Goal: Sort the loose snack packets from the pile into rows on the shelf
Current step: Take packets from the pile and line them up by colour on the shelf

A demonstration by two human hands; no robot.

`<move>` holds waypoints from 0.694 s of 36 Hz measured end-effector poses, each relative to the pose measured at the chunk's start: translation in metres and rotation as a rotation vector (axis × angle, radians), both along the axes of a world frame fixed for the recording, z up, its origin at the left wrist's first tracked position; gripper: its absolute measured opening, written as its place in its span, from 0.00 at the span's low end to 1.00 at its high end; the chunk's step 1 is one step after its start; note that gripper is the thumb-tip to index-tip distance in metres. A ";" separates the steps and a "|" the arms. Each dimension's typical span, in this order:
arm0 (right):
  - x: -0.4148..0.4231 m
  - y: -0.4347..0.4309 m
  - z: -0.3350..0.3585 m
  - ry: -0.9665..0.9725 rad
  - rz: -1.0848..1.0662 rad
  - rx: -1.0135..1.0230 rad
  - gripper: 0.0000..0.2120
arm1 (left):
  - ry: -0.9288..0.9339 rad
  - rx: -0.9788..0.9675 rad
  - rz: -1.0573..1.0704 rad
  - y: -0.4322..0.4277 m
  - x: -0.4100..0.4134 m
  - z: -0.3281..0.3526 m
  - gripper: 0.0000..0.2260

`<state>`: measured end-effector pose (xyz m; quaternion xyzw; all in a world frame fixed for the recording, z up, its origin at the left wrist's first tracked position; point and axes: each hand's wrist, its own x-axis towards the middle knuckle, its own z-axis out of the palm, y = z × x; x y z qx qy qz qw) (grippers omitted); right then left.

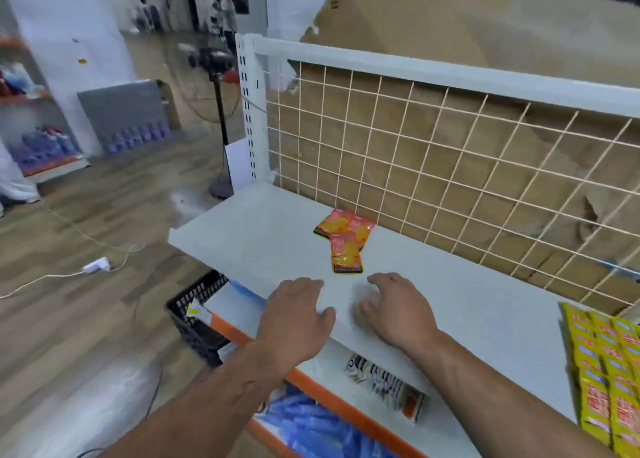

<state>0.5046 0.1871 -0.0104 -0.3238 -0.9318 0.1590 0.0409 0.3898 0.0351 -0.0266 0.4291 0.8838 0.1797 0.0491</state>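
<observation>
**Both hands empty over the shelf, just short of the orange packets**

At far left a white power strip (96, 266) lies on the wooden floor with its cable trailing off. Nearer in, a black plastic crate (199, 319) stands on the floor against the left end of the rack. Behind it, blurred, is a standing fan (216, 76) on a dark pole.

The white shelf (242, 235) runs from its left corner down towards the right. The left hand (294, 313) is palm down over the front part of the shelf, fingers loosely spread and gripping nothing. Whether it rests on the surface or is just above it cannot be told. On the tier below it lie blue packets (311, 423), blurred.

A small pile of orange snack packets (346, 241) lies further back on the shelf, overlapping one another. The rearmost is close to the back panel and the nearest is just beyond the fingertips of both hands, between them. The right hand (398, 313) is near the left one but apart from it, also palm down, with fingers relaxed and slightly bent, empty. Below the shelf's front edge, striped packets (384, 381) stand in a row on the lower tier.

A cream wire grid (450, 166) forms the back of the shelf, with brown cardboard (450, 24) behind it. At far right, yellow packets (609, 371) lie in neat rows on the shelf, well apart from the orange pile.
</observation>
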 end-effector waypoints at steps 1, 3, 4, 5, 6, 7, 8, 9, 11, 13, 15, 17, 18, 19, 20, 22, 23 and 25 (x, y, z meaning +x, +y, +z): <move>-0.008 0.005 -0.001 -0.005 -0.011 -0.007 0.23 | -0.018 -0.008 0.003 0.005 -0.006 0.001 0.26; -0.023 0.018 -0.005 -0.006 -0.030 -0.021 0.20 | -0.057 -0.030 0.014 0.017 -0.018 0.002 0.26; -0.031 0.025 -0.007 -0.003 -0.039 -0.030 0.19 | -0.067 -0.037 0.023 0.023 -0.024 0.002 0.25; -0.038 0.032 -0.008 0.004 -0.050 -0.041 0.19 | -0.074 -0.045 0.033 0.030 -0.030 0.001 0.25; -0.046 0.039 -0.010 0.013 -0.063 -0.054 0.18 | -0.079 -0.053 0.043 0.037 -0.036 0.001 0.24; -0.053 0.047 -0.012 0.021 -0.079 -0.068 0.18 | -0.083 -0.064 0.051 0.044 -0.042 0.001 0.23; -0.061 0.055 -0.013 0.028 -0.099 -0.086 0.18 | -0.084 -0.078 0.058 0.052 -0.047 0.001 0.23; -0.068 0.063 -0.015 0.042 -0.122 -0.107 0.16 | -0.087 -0.093 0.066 0.060 -0.053 0.001 0.22; -0.083 0.078 -0.019 0.082 -0.168 -0.131 0.13 | -0.099 -0.107 0.086 0.074 -0.064 -0.001 0.21; -0.097 0.091 -0.022 0.099 -0.203 -0.118 0.11 | -0.113 -0.117 0.097 0.089 -0.073 -0.003 0.20; -0.109 0.103 -0.022 0.104 -0.249 -0.118 0.11 | -0.124 -0.137 0.102 0.103 -0.079 -0.006 0.21; -0.119 0.113 -0.022 0.109 -0.312 -0.132 0.12 | -0.118 -0.157 0.100 0.114 -0.083 -0.007 0.24; -0.123 0.119 -0.023 0.103 -0.333 -0.140 0.14 | -0.113 -0.167 0.102 0.120 -0.085 -0.007 0.25; -0.128 0.124 -0.024 0.096 -0.342 -0.143 0.15 | -0.116 -0.177 0.108 0.125 -0.087 -0.008 0.25; -0.133 0.130 -0.026 0.080 -0.350 -0.152 0.18 | -0.122 -0.183 0.117 0.131 -0.090 -0.009 0.26; -0.140 0.135 -0.029 0.046 -0.361 -0.146 0.23 | -0.131 -0.196 0.130 0.136 -0.093 -0.009 0.27; -0.143 0.138 -0.031 0.028 -0.370 -0.138 0.25 | -0.131 -0.207 0.130 0.138 -0.095 -0.010 0.27; -0.149 0.142 -0.035 0.005 -0.387 -0.130 0.28 | -0.138 -0.221 0.125 0.142 -0.098 -0.010 0.26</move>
